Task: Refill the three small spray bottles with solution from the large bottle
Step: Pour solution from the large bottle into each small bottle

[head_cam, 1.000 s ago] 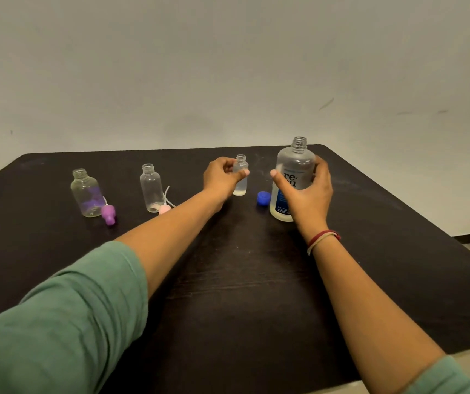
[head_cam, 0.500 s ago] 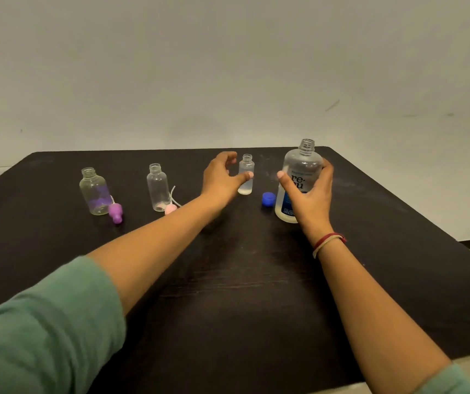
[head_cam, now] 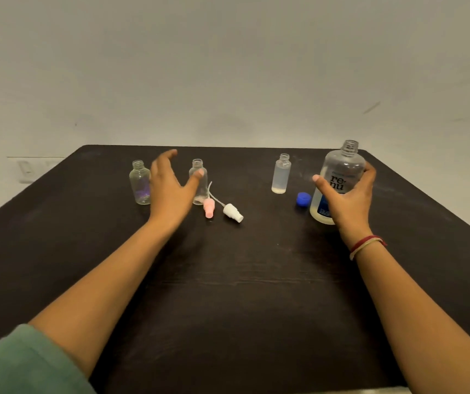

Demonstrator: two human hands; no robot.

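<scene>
Three small clear bottles stand uncapped along the far side of the black table (head_cam: pixel 242 294). The left bottle (head_cam: pixel 139 184) has a purple tint low inside, and the middle bottle (head_cam: pixel 197 166) stands right of it. The right bottle (head_cam: pixel 281 174) holds a little liquid at its bottom. My left hand (head_cam: pixel 168 194) hovers with fingers spread between the left and middle bottles, its thumb in front of the middle one, holding nothing. My right hand (head_cam: pixel 344 206) wraps around the large uncapped solution bottle (head_cam: pixel 344 166), which stands upright at the far right.
A pink spray head (head_cam: pixel 208 209) and a white spray head (head_cam: pixel 232 212) with its thin tube lie in front of the middle bottle. A blue cap (head_cam: pixel 303 199) lies just left of the large bottle. A pale wall rises behind the table's far edge.
My left hand let go of the right small bottle and moved left to the middle bottle. The white spray head now shows. My right hand stayed on the large bottle.
</scene>
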